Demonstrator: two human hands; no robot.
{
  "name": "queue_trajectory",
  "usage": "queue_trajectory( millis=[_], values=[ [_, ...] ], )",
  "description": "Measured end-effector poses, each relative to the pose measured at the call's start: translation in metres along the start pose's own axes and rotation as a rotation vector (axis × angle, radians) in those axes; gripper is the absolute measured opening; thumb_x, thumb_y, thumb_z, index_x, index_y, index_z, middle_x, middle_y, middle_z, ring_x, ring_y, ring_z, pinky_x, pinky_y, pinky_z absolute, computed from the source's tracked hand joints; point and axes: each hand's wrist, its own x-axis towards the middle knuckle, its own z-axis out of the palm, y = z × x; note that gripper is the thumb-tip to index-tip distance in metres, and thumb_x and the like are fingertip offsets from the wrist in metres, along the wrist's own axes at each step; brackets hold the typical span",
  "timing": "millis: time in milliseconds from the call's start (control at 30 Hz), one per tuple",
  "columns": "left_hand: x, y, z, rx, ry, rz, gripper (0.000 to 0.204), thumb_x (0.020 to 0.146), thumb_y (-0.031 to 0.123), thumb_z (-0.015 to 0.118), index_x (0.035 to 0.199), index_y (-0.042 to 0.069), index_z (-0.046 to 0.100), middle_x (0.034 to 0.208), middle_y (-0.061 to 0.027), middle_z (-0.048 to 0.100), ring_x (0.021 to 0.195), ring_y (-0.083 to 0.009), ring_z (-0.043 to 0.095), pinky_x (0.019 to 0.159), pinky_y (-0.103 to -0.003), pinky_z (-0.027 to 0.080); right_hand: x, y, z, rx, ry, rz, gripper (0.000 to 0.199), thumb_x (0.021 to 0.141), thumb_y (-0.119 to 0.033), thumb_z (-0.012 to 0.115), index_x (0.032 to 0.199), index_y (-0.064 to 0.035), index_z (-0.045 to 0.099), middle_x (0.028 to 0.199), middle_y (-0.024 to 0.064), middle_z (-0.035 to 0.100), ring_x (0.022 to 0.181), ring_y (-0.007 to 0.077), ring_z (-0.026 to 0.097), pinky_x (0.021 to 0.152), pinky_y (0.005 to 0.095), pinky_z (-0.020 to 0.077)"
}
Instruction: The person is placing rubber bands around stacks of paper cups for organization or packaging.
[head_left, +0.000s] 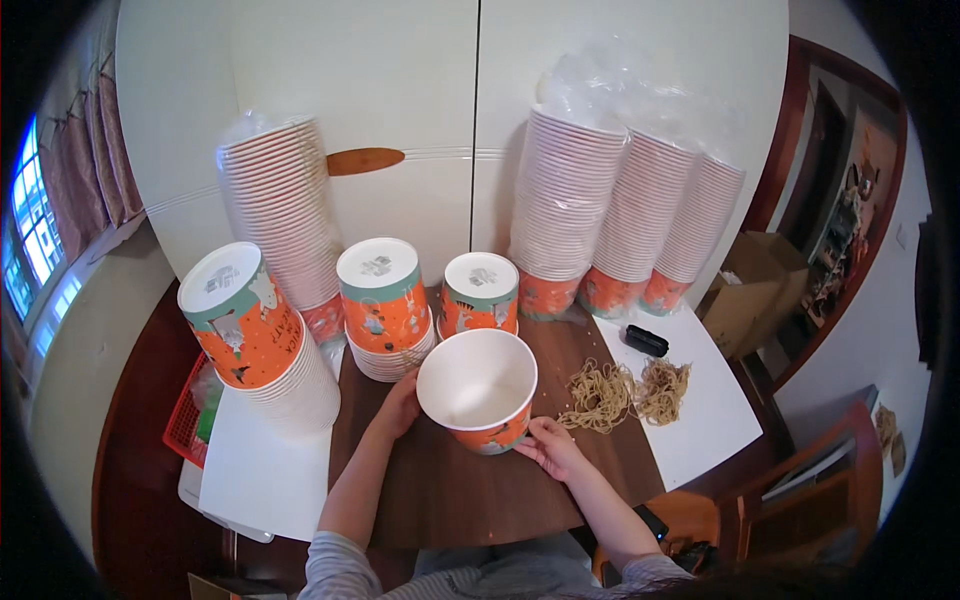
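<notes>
Item 1: round paper tub [477,380], smooth white inside, orange and teal printed outside, held between your hands over the wood-grain tabletop [450,505]. Your left hand [402,402] is partly closed against its left side, some fingers hidden; your right hand [550,447] has bent fingers gripping its lower right.
Item 2: three upturned tub stacks [382,312], orange, with grey print on their white bases, too small to read; the leftmost carries dark lettering.
Item 3: tall ribbed stacks [565,200] in crinkled clear plastic.
Item 4: two tangled tan string bundles [598,395], beside a black oblong object [647,341].
</notes>
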Motion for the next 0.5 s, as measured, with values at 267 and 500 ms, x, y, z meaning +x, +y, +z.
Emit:
queue_trajectory(
  millis=[267,500],
  values=[
    [0.0,-0.013,0.004,0.076,-0.156,0.031,0.07,0.077,0.045,0.054,0.129,0.005,0.03,0.129,-0.0045,0.039,0.118,-0.0176,0.036,0.097,-0.038,0.027,-0.004,-0.021,0.027,-0.477,0.118,-0.529,0.049,0.082,-0.002,0.046,0.127,-0.0044,0.026,0.127,0.0125,0.035,0.117,0.0201,0.035,0.098,0.0319,0.0279],
    [0.002,0.008,0.017,-0.011,0.023,-0.064,0.054,0.082,0.04,0.048,0.122,0.005,0.039,0.12,-0.0058,0.047,0.109,-0.0171,0.046,0.09,-0.035,0.037,0.024,-0.004,0.009,-0.643,0.038,-0.851,0.052,0.076,-0.01,0.054,0.122,-0.0029,0.031,0.113,0.0098,0.04,0.109,0.0203,0.039,0.096,0.0327,0.0295]
  ],
)
